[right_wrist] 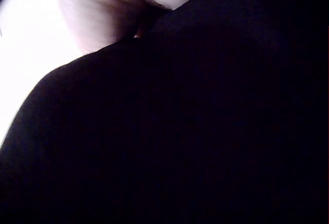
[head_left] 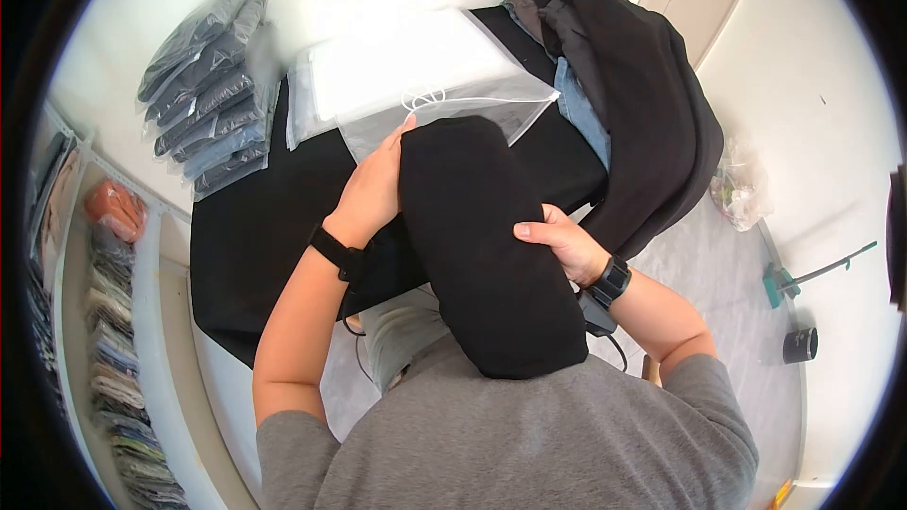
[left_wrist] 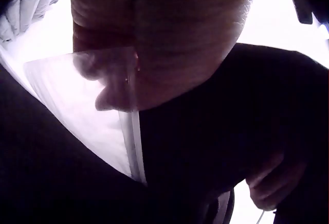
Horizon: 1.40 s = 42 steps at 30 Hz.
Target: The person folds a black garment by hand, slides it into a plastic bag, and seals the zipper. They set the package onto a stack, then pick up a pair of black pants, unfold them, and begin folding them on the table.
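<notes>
A thick, folded black garment (head_left: 487,246) is held up between both hands, in front of the grey shirt. My left hand (head_left: 373,179) holds its left edge near the far end, the fingers partly out of sight behind the cloth. On the opposite edge my right hand (head_left: 562,241) grips with the thumb on top and the other fingers hidden beneath. Just past the left fingertips lies a clear zip bag (head_left: 501,106) with a white cord loop (head_left: 423,99) on it. In the left wrist view a corner of clear plastic (left_wrist: 92,116) overlaps the left fingers.
Bagged folded clothes (head_left: 213,99) are stacked at the back left of the black-covered table (head_left: 274,217). Loose dark clothes and denim (head_left: 633,85) heap over its right end. Shelves of folded clothes (head_left: 118,359) stand at left. A green-headed broom (head_left: 784,283) is by the right wall.
</notes>
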Tool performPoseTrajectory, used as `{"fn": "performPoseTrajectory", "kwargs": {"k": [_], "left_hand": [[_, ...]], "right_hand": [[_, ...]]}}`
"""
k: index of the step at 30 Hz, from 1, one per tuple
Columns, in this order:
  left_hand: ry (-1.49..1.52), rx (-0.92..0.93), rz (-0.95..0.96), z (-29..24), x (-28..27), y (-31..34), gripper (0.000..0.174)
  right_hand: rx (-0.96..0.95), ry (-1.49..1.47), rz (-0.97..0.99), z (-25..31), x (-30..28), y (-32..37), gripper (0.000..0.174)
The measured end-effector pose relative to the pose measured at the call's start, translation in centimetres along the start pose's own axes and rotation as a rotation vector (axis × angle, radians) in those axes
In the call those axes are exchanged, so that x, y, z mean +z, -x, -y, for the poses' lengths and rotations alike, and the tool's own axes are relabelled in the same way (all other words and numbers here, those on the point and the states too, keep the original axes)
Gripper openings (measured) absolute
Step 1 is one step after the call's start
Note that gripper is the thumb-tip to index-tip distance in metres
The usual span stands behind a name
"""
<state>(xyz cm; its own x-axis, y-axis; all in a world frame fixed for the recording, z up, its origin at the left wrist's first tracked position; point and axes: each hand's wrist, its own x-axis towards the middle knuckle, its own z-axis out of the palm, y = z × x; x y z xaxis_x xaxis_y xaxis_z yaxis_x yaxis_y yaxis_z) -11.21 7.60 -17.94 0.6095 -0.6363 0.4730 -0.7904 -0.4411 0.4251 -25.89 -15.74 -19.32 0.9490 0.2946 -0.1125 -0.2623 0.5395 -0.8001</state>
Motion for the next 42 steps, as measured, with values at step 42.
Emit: {"fn": "performPoseTrajectory", "kwargs": {"k": [42], "left_hand": [[-0.302,0.270,-0.077,-8.6,-0.4,2.9,0.052]], "right_hand": [[-0.294,0.197,-0.823,1.9,2.0,-14.0,0.064]]}}
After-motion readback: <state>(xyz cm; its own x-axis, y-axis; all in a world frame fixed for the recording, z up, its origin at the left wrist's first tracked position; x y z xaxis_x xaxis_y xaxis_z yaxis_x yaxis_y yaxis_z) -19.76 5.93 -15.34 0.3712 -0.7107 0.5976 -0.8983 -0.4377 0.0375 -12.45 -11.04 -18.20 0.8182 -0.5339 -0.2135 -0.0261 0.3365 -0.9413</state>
